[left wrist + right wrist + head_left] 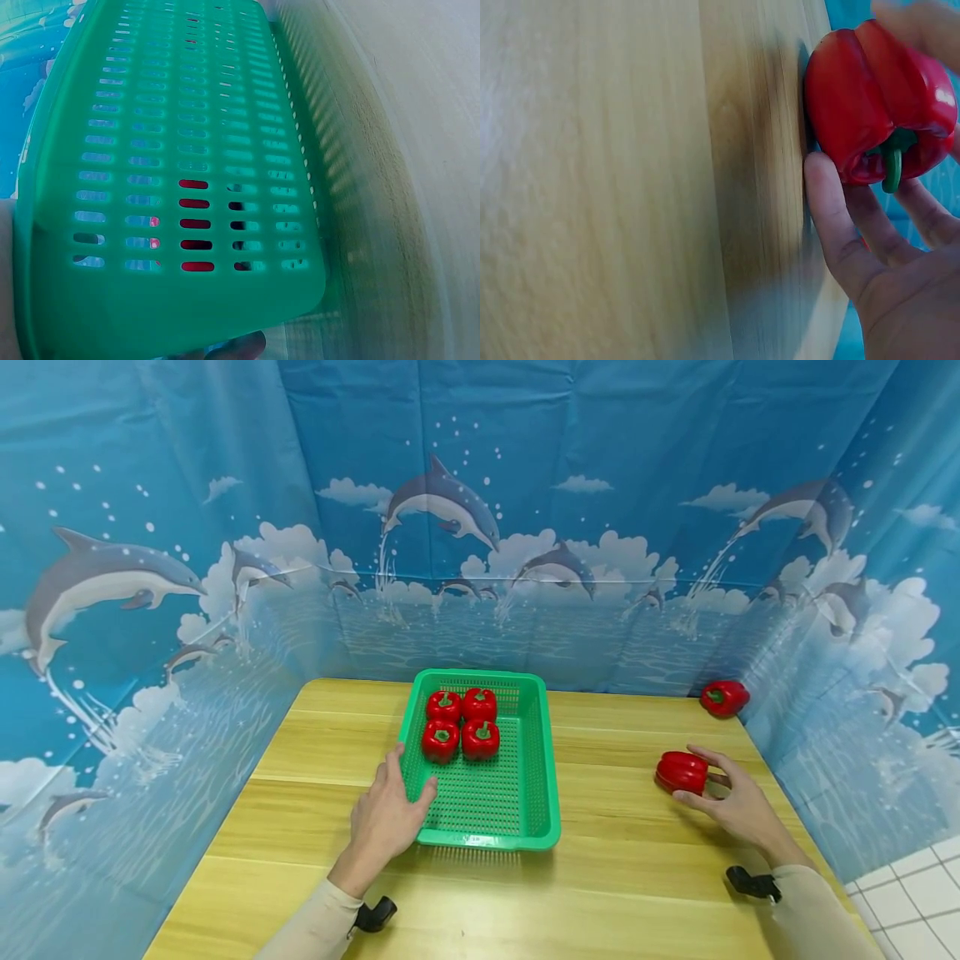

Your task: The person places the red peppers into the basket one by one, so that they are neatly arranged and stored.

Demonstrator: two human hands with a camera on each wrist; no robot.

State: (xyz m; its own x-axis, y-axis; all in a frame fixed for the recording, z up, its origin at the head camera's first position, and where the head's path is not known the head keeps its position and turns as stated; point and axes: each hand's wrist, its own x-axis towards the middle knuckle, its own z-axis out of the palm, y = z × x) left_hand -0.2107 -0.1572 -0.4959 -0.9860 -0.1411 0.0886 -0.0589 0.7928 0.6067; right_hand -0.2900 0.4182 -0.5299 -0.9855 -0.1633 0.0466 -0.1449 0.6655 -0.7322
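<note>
Red bell pepper (681, 772), my two o'clock
My right hand (738, 800) grips it, likely the pickup step; next probably wants lifting toward twelve's green plastic basket (553, 793), left hand (386, 817) relaxed there.

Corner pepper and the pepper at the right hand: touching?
Apart. The head view shows a strip of tabletop between the corner pepper and the pepper at the right hand.

A glossy red pepper (681, 772) lies sideways at the green basket's (536, 842) three o'clock, stem towards the right hand (738, 802) curled round it, while four peppers (480, 742) stand stem-up towards the basket's eleven o'clock, the left hand (386, 814) touching its eight-o'clock rim.
</note>
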